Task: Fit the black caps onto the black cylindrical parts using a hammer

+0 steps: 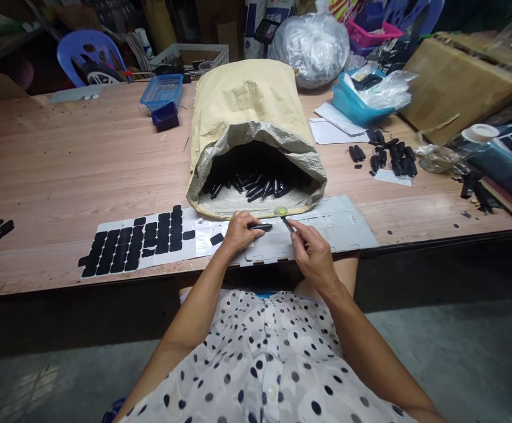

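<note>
My left hand [238, 231] is closed around a small black plastic piece [262, 227] that points to the right. In my right hand [311, 249] is a thin dark-handled tool [288, 222] with a yellow-green rounded tip, pinched near its lower end. Both hands are over a grey cardboard sheet [348, 226] at the table's front edge. Just beyond them lies a cream woven sack [249, 97], its mouth facing me, with many black pieces [260, 187] inside. To the left, rows of black rounded stickers [124, 247] sit on a white backing sheet [189, 247].
Black parts [394, 157] lie in a pile at the right, near a teal basket [357, 103] with plastic bags and a large cardboard box [467, 82]. Blue baskets [163, 91] stand behind left. A clear plastic bag [311, 50] stands at the back.
</note>
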`<state>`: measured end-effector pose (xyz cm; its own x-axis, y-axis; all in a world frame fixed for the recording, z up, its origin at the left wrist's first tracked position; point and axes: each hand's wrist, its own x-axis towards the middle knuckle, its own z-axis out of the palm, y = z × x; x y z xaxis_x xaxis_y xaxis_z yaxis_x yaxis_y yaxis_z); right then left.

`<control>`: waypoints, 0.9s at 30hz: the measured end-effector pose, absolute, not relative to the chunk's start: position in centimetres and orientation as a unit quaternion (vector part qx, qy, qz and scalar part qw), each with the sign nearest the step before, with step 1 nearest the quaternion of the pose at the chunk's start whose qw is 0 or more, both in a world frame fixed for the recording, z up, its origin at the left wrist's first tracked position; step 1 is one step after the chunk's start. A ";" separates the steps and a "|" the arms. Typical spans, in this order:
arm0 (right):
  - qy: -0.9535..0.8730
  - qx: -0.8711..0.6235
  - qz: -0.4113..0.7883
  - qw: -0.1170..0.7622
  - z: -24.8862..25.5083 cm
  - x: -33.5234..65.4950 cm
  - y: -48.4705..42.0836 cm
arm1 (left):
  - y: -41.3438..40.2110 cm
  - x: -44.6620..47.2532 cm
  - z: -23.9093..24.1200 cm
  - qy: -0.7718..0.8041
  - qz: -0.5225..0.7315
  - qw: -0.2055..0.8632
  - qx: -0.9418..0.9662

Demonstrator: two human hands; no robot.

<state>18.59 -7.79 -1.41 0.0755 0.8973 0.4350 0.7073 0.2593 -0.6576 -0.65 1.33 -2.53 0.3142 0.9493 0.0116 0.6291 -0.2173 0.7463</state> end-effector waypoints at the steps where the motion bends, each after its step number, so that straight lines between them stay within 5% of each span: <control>1: -0.667 -0.615 0.091 0.412 -1.3 19.0 -7.4 | 1.3 -0.7 -2.5 0.532 0.244 0.327 0.742; 9: -0.660 -0.710 -0.087 0.229 -3.5 22.3 -3.6 | 1.0 -1.1 -2.6 0.503 0.244 0.323 0.763; 27: -0.655 -0.718 -0.139 0.190 -4.7 21.7 -3.5 | -1.9 -1.6 -0.5 0.421 0.272 0.357 0.788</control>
<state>21.69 -3.50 -4.70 0.1045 0.8878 0.4483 0.9933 -0.0706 -0.0918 -1.55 -1.92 -0.53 0.4978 0.8578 0.1282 0.4690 -0.3906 0.7921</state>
